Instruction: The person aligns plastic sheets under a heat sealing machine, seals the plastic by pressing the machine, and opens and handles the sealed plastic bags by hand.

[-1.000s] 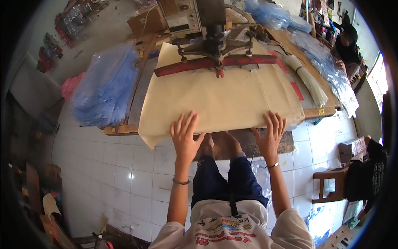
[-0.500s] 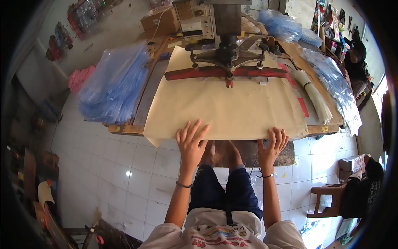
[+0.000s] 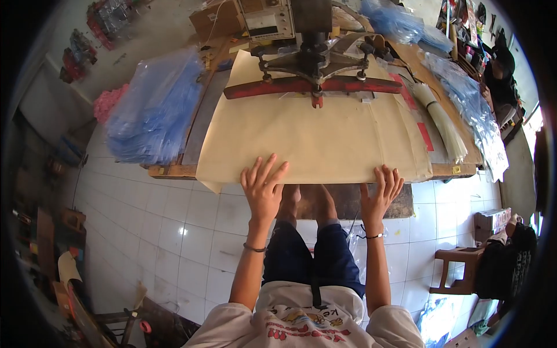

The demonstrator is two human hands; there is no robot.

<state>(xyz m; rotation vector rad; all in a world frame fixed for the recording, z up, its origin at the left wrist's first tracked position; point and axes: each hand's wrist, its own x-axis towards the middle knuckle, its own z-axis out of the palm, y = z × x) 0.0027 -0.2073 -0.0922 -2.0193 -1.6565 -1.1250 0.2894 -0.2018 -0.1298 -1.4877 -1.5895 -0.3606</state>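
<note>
A large tan sheet (image 3: 290, 136) covers the middle of the worktable and hangs a little over its front edge. My left hand (image 3: 264, 188) lies on the sheet's front edge with its fingers spread flat. Farther right along that edge, my right hand (image 3: 381, 191) rests with fingers stretched out on top and the thumb apart, below the edge. Above the rear of the sheet is a press machine's long red bar (image 3: 360, 85), carried on a dark metal frame (image 3: 316, 64). Whether the bar touches the sheet I cannot tell.
Stacked blue clear plastic (image 3: 154, 110) hangs over the table's left side. A tied bundle of pale strips (image 3: 441, 122) lies on the right, beside more plastic sheets (image 3: 464, 98). A control box (image 3: 267, 23) stands behind. Another person (image 3: 500, 75) sits far right, near a brown stool (image 3: 455, 269).
The view has shifted slightly, so the table and machine appear higher. Both hands stay at the front edge of the tan sheet, with little other change.
</note>
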